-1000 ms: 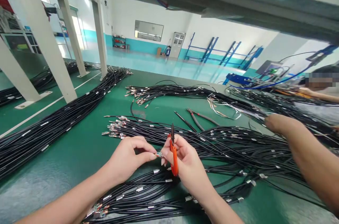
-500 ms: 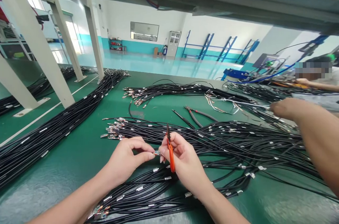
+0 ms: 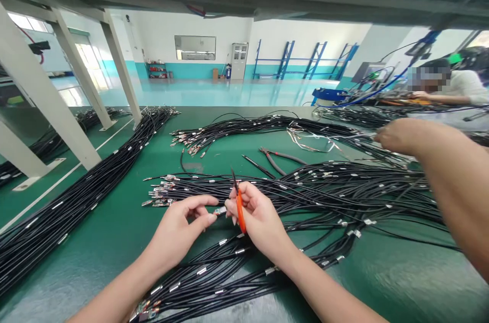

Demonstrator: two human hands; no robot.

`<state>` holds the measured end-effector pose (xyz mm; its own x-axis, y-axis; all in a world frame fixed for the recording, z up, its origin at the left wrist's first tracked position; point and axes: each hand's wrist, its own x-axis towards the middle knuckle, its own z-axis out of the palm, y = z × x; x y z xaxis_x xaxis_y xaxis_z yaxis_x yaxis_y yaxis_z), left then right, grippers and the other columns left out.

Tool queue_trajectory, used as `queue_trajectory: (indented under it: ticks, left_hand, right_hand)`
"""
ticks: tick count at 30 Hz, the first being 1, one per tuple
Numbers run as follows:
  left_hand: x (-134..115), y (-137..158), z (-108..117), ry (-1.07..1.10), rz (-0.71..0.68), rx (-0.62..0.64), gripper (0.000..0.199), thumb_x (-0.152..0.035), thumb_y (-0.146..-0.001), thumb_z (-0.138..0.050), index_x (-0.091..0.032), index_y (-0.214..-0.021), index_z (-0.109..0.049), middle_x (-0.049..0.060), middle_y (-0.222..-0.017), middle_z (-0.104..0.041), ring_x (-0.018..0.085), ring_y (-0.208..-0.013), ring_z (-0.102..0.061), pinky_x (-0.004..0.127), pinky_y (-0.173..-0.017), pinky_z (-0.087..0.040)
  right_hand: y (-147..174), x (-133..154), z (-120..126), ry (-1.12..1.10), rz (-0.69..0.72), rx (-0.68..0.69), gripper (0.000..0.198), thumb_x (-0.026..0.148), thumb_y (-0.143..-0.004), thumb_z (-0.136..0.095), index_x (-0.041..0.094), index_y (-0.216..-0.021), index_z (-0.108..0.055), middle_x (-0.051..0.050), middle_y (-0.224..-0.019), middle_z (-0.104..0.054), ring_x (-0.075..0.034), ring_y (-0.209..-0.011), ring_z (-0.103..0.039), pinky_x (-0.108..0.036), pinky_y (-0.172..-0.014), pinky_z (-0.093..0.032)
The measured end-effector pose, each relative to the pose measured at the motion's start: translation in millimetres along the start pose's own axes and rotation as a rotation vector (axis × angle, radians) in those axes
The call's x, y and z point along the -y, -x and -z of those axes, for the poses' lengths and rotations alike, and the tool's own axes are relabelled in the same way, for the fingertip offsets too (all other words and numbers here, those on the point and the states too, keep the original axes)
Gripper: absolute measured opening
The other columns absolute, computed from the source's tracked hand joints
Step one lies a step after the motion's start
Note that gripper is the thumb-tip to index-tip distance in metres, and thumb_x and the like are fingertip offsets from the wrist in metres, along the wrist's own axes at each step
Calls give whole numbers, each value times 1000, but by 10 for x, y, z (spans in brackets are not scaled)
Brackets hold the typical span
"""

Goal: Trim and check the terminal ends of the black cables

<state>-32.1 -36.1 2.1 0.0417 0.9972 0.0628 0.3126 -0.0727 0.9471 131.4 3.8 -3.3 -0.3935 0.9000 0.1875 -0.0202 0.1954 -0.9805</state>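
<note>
A metal-ended connector on a black cable sits between my two hands. The thumb of my left hand is bent against its left end, near some short coloured wire, and the index finger is raised a little above. At the connector's other side, the fingertips of my right hand pinch the cable. That same hand also keeps small orange-handled scissors against the palm, blades pointing up. Under both hands spreads a bundle of black cables with white labels and silver sleeves.
Diagonal cutting pliers and a dark pen-like tool lie beyond my hands. More cable bundles lie left and at the back. Another person's arm reaches in from the right. White frame legs stand at left.
My left index finger has lifted from the connector, showing more of it. Both hands and the scissors sit slightly higher and left in view as the camera turned. The co-worker's arm still reaches in.
</note>
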Motion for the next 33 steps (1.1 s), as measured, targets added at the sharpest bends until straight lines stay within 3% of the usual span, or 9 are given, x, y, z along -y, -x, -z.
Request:
queue_trajectory:
  ticks: [4,8,14,16,19,22,26,30,33]
  left_hand:
    - [-46,-42,134,127,31,-139,23,-31,-74,-57,-16,-90,-64,0,-68,-57,12,-64,-50,26,-65,-42]
    - [-111,-12,255,443,91,-243,22,-31,-68,-65,-12,-79,-62,3,-76,-57,13,-69,-54,31,-70,-48]
    - [-98,366,284,532,228,-251,34,-29,-69,-65,-18,-99,-52,0,-73,-60,17,-76,-61,31,-75,-48]
    - [-6,518,285,436,267,-280,38,-32,-71,-62,-19,-104,-50,1,-75,-62,18,-78,-62,32,-77,-47]
    - [170,700,306,13,222,-289,25,-36,-73,-58,-19,-91,-58,4,-76,-63,20,-75,-60,31,-71,-47]
    - [277,820,316,-479,9,-163,19,-29,-81,-46,-23,-79,-64,4,-78,-62,20,-75,-56,31,-69,-44]
    - [232,889,258,-840,-209,-86,23,-27,-84,-41,-23,-83,-64,5,-83,-60,21,-83,-54,40,-86,-38]
    - [156,908,191,-1004,-216,-40,22,-35,-80,-50,-18,-78,-64,7,-76,-59,22,-72,-54,37,-72,-45]
    - [161,917,170,-1043,-198,-42,21,-30,-80,-49,-17,-71,-63,7,-71,-58,20,-66,-53,32,-61,-44]
  right_hand:
    - [-104,-55,210,175,106,-67,7,15,-79,-47,20,-78,-43,1,-74,-56,-11,-68,-53,-25,-67,-42]
    - [-119,-27,283,262,131,51,7,12,-78,-45,19,-78,-46,-2,-86,-61,-13,-82,-56,-27,-77,-41]
    - [54,59,110,538,141,365,19,4,-70,-44,19,-78,-51,3,-68,-55,-9,-61,-48,-19,-57,-36]
    - [95,76,75,578,132,441,21,2,-66,-44,20,-75,-51,4,-63,-53,-9,-56,-44,-18,-52,-33]
    - [112,89,63,584,116,487,20,2,-64,-43,20,-70,-50,5,-59,-50,-8,-54,-40,-16,-49,-30]
    - [106,81,64,591,99,483,19,2,-64,-43,20,-68,-49,6,-58,-45,-8,-53,-35,-16,-48,-28]
    - [93,42,46,594,84,497,17,3,-66,-43,19,-68,-49,4,-61,-48,-9,-56,-39,-18,-52,-32]
    - [-10,-22,5,630,140,325,13,8,-72,-43,20,-75,-48,0,-70,-57,-13,-64,-51,-23,-61,-40]
    - [-161,-100,-41,836,235,161,9,12,-73,-45,21,-77,-47,-3,-78,-59,-17,-72,-54,-28,-65,-42]
